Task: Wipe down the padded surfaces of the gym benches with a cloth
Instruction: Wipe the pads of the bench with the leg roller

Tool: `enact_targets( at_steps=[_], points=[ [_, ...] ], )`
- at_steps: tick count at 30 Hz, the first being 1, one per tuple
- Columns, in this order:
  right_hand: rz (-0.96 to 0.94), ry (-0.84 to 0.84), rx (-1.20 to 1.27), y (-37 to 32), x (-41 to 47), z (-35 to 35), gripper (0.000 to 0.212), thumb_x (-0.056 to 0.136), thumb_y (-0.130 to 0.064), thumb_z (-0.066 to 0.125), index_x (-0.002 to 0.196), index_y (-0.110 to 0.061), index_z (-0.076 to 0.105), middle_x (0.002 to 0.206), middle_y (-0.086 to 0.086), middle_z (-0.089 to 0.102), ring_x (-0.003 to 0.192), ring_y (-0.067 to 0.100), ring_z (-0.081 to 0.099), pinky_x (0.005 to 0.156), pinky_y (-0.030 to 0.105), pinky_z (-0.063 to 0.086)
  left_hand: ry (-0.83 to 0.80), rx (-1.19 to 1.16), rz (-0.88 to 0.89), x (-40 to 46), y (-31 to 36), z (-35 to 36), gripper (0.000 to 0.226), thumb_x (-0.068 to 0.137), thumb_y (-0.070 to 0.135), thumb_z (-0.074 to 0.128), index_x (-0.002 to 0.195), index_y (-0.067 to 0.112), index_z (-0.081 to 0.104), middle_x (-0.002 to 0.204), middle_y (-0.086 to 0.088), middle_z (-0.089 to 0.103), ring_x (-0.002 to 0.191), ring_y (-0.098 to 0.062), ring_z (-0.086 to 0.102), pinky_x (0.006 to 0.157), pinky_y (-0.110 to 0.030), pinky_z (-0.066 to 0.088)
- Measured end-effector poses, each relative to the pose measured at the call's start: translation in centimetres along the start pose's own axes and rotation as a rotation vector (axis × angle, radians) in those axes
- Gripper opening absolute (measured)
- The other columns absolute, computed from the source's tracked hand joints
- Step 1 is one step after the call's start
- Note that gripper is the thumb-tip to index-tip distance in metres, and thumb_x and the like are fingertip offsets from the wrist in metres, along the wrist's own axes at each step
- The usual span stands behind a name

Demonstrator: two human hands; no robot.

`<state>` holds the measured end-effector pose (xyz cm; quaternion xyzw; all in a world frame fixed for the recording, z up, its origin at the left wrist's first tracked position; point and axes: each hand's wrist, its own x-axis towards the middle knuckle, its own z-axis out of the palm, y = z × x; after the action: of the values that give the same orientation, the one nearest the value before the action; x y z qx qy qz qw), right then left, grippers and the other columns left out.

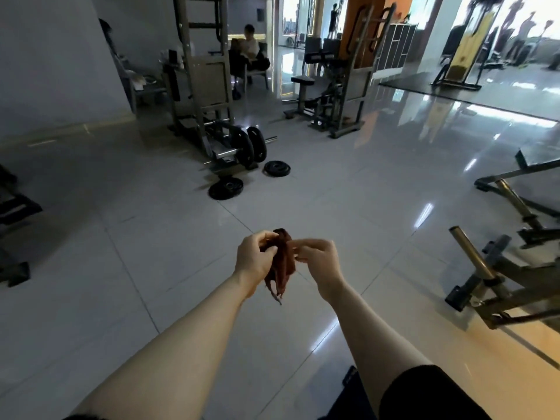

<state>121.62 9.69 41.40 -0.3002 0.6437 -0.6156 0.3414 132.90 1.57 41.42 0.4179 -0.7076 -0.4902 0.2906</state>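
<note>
— Both gripping it?
— Yes: left hand [256, 258] and right hand [315, 254] pinch the cloth [283, 263], mid-air, far from any bench [497, 286].
— Risk?
— Loose end dangling; a slack pinch could drop it.

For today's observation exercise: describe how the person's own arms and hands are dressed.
Both forearms are bare. The left hand and right hand wear no gloves; no rings or watch show. A short black sleeve covers the right upper arm.

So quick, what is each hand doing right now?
Left hand: closed, holding the dark red cloth bunched in its grip.
Right hand: closed, pinching the same cloth's upper edge.
</note>
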Motion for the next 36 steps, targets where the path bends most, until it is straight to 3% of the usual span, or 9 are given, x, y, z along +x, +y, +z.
enact_targets(
  at_steps=[3,6,9,12,17,22,28,32,36],
  points=[
    [-0.11,0.0,-0.366,-0.4,5.2,-1.4,0.059,0.081,0.01,0.056,0.129,-0.023,0.059,0.125,-0.003,0.052,0.111,0.018,0.052,0.087,0.025,0.049,-0.181,0.004,0.066,4.1,0.2,0.0,0.028,0.094,0.001,0.051,0.115,0.013,0.063,0.109,0.001,0.067,0.107,-0.011,0.061,0.091,-0.021,0.05],
    [-0.153,-0.111,-0.722,0.1,9.7,-2.1,0.061,0.08,0.005,0.058,0.13,-0.03,0.059,0.147,-0.004,0.039,0.133,0.021,0.021,0.104,0.029,0.022,-0.338,0.041,0.143,8.1,0.5,0.4,0.029,0.095,0.0,0.049,0.111,0.018,0.066,0.108,0.006,0.067,0.105,-0.005,0.061,0.092,-0.019,0.049],
    [-0.168,-0.03,-0.784,0.6,13.5,-2.5,0.033,0.08,-0.003,0.066,0.11,-0.016,0.071,0.132,0.002,0.056,0.126,0.024,0.034,0.092,0.024,0.027,-0.391,0.122,0.217,13.0,0.3,1.5,0.029,0.093,0.001,0.053,0.109,0.02,0.068,0.106,0.006,0.068,0.105,-0.007,0.061,0.093,-0.023,0.049],
    [-0.177,0.175,-0.738,0.6,16.4,-3.0,0.015,0.076,-0.003,0.07,0.09,-0.009,0.072,0.096,0.003,0.066,0.093,0.021,0.058,0.075,0.026,0.04,-0.396,0.265,0.352,18.1,0.1,3.0,0.025,0.089,0.007,0.063,0.111,0.017,0.067,0.105,0.003,0.07,0.101,-0.009,0.064,0.094,-0.023,0.05],
    [-0.118,0.411,-0.589,-0.1,20.4,-4.7,0.021,0.079,0.01,0.059,0.08,-0.01,0.066,0.068,0.004,0.066,0.056,0.004,0.063,0.052,0.017,0.048,-0.473,0.407,0.563,26.3,1.4,6.1,0.018,0.084,0.007,0.066,0.098,0.018,0.068,0.092,0.002,0.068,0.086,-0.015,0.063,0.082,-0.034,0.053],
    [-0.063,0.66,-0.669,1.1,23.1,-10.9,0.021,0.084,0.002,0.061,0.093,-0.015,0.069,0.084,-0.004,0.067,0.082,0.008,0.064,0.074,0.021,0.053,-0.624,0.473,0.687,31.1,3.7,14.8,0.021,0.089,0.01,0.062,0.108,0.013,0.069,0.101,-0.005,0.06,0.094,-0.022,0.057,0.084,-0.035,0.049],
    [0.037,0.932,-0.814,3.9,25.4,-22.6,0.014,0.085,-0.005,0.064,0.094,-0.015,0.071,0.083,-0.006,0.063,0.086,0.012,0.051,0.073,0.013,0.038,-0.728,0.433,0.747,34.1,5.6,28.8,0.015,0.089,0.018,0.066,0.102,0.015,0.07,0.099,-0.003,0.054,0.091,-0.02,0.052,0.076,-0.027,0.042],
    [0.034,1.005,-0.723,5.2,28.9,-31.0,0.015,0.085,-0.002,0.064,0.093,-0.013,0.07,0.083,-0.005,0.065,0.085,0.009,0.062,0.077,0.024,0.054,-0.809,0.396,0.806,36.8,7.9,38.6,0.014,0.09,0.009,0.06,0.101,0.01,0.068,0.105,-0.004,0.056,0.102,-0.02,0.047,0.079,-0.023,0.035],
    [0.097,1.093,-0.659,4.9,33.0,-38.4,0.018,0.083,0.0,0.063,0.091,-0.014,0.07,0.084,-0.006,0.065,0.087,0.01,0.063,0.08,0.023,0.053,-0.91,0.398,0.831,40.7,11.1,47.1,0.016,0.093,0.008,0.053,0.104,0.013,0.064,0.102,-0.003,0.06,0.095,-0.021,0.052,0.071,-0.026,0.039]
  ],
)
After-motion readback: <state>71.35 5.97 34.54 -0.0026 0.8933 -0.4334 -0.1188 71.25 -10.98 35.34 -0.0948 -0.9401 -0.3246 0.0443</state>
